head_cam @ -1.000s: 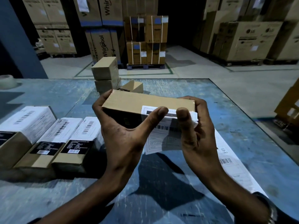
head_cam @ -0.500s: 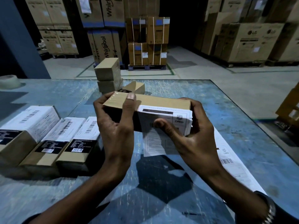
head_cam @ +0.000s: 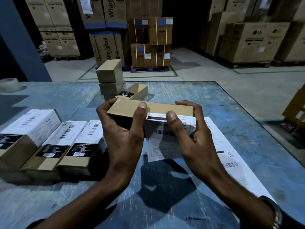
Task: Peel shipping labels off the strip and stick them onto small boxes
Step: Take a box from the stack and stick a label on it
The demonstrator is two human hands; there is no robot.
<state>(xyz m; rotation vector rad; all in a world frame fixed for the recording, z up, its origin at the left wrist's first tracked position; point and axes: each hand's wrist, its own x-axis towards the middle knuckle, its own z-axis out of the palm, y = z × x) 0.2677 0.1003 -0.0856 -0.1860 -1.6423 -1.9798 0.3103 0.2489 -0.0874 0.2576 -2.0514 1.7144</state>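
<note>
A small brown cardboard box is held above the blue table between both hands. My left hand grips its left end, thumb lying on the top face. My right hand grips the right end, its thumb pressing the top edge of a white shipping label that wraps over the box's near edge and hangs loose below it. The label strip lies flat on the table under my right forearm.
Three labelled boxes lie side by side at the left. A stack of plain boxes and one tipped box stand behind. A tape roll sits at the far left. The table edge runs along the right; big cartons beyond.
My right thumb has moved up from the label's front face to its top edge on the box. My left thumb has stayed on the top face. The box has tilted slightly.
</note>
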